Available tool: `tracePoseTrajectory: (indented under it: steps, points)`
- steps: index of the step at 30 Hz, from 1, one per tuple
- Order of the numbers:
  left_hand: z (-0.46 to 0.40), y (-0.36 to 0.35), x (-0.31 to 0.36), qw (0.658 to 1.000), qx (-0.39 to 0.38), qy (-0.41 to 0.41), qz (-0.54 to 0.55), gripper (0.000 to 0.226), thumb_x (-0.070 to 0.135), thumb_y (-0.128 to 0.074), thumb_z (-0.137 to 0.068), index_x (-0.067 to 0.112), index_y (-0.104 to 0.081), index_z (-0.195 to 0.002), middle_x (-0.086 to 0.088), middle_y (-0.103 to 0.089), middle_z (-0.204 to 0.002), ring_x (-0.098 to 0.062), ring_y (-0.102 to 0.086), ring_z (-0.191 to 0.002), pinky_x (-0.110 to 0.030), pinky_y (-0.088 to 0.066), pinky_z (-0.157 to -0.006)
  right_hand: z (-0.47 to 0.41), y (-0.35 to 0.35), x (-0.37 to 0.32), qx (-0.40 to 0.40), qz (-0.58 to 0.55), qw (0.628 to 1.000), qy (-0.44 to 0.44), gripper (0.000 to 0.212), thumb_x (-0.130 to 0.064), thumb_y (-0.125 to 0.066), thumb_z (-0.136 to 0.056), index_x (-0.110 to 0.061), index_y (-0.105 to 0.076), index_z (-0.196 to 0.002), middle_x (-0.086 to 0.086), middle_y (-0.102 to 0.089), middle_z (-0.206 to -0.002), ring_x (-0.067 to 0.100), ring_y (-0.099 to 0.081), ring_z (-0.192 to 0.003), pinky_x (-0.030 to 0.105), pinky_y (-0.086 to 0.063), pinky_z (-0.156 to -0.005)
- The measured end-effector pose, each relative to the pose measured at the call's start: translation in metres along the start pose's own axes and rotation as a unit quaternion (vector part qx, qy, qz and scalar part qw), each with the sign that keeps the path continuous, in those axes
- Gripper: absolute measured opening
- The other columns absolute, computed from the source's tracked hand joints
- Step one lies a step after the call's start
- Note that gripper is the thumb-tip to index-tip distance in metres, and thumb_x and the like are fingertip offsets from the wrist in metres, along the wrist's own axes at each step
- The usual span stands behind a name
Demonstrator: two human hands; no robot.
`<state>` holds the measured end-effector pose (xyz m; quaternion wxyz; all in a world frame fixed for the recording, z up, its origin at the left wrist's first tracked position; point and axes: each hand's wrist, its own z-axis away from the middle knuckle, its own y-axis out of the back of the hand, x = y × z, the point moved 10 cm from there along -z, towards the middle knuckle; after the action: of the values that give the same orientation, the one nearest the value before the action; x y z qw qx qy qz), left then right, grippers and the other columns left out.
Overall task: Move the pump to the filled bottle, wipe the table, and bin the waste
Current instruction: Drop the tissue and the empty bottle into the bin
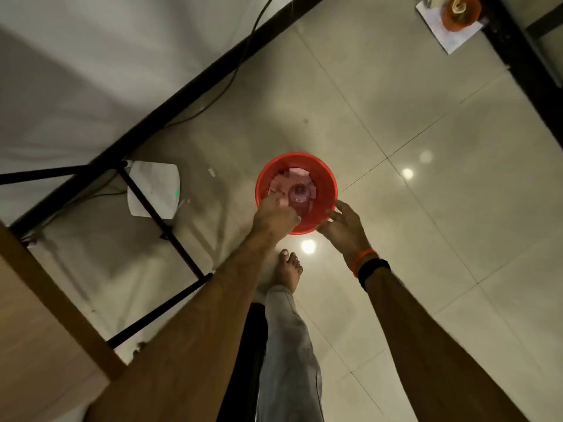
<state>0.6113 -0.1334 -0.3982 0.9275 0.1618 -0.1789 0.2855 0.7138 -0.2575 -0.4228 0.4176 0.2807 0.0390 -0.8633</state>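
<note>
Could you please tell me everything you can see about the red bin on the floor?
The red bin is a round, open-topped tub, apparently glossy plastic, standing upright on the pale tiled floor beside the table frame. Inside lie a clear bottle and pinkish tissue. The left hand reaches over its near rim into it; the right hand, fingers spread, is at the near right rim. Actual contact is unclear.

The lone head-worn wide-angle camera is looking steeply down past the person's outstretched forearms at a round red plastic bin (326, 190) standing on the glossy beige tiled floor (426, 178). It is sitting high above, rolled so the wooden table edge (45, 315) is cutting diagonally across the lower left corner.
</note>
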Motion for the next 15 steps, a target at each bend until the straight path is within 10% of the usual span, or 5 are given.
tracePoseTrajectory:
  steps: [11, 15]
  points:
    - [0.098, 0.055, 0.041, 0.998, -0.008, -0.062, 0.009, 0.042, 0.000, -0.060, -0.084, 0.001, -0.056, -0.126, -0.020, -0.063, -0.125, -0.036, -0.059, -0.116, -0.030, -0.047, -0.084, 0.092, -0.012, -0.077, 0.033, 0.032, 0.998, 0.046, 0.041, 0.002, -0.060, -0.081, -0.013, -0.057, -0.119, 0.005, -0.068, -0.111, 0.024, -0.062, -0.108, 0.046, -0.048, -0.100]
    - [0.155, 0.094, 0.053, 0.995, 0.002, -0.090, 0.054, 0.019, 0.002, -0.063, -0.078, 0.010, -0.069, -0.094, 0.004, -0.070, -0.083, -0.011, -0.063, -0.078, -0.021, -0.048, -0.068, 0.155, -0.034, -0.120, 0.035, 0.037, 0.993, 0.108, 0.032, 0.006, -0.056, -0.082, -0.013, -0.058, -0.108, 0.011, -0.067, -0.111, 0.022, -0.062, -0.105, 0.042, -0.049, -0.100]
